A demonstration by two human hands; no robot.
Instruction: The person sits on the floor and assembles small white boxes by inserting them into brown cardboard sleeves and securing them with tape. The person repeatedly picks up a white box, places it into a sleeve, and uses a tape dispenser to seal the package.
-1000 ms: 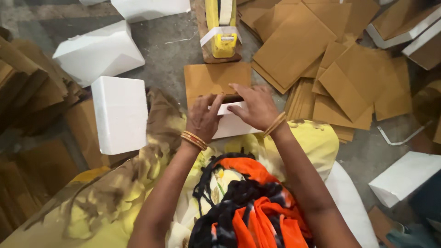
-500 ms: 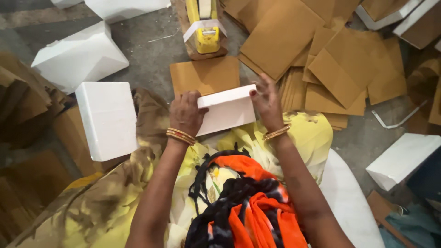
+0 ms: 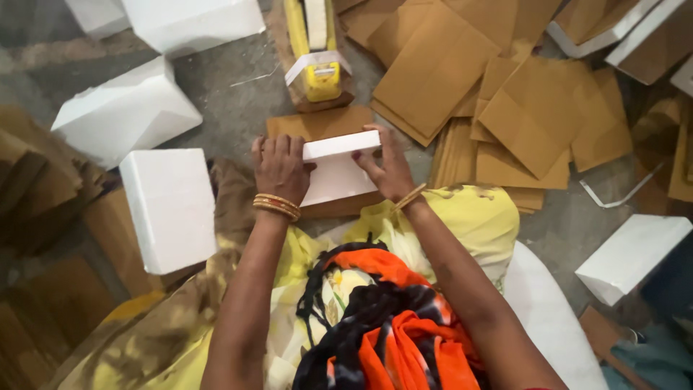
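I hold a small white box (image 3: 336, 172) between both hands, just above a brown cardboard sheet (image 3: 317, 124) on the floor. My left hand (image 3: 278, 167) grips its left end, with gold bangles at the wrist. My right hand (image 3: 386, 167) clasps its right end, thumb on the top face. The box is tilted, with its far edge raised. A yellow tape dispenser (image 3: 315, 49) stands on a cardboard piece just beyond the box.
Closed white boxes lie at the left (image 3: 170, 208), upper left (image 3: 123, 112), top (image 3: 191, 23) and right (image 3: 632, 254). Several flat brown cardboard sheets (image 3: 505, 101) are piled at the upper right. Yellow cloth (image 3: 462, 217) covers my lap, and brown cardboard stacks (image 3: 29, 188) line the left edge.
The white box came up from the cardboard sheet into both hands, and its far edge tipped up. My hands moved from its top to its two ends.
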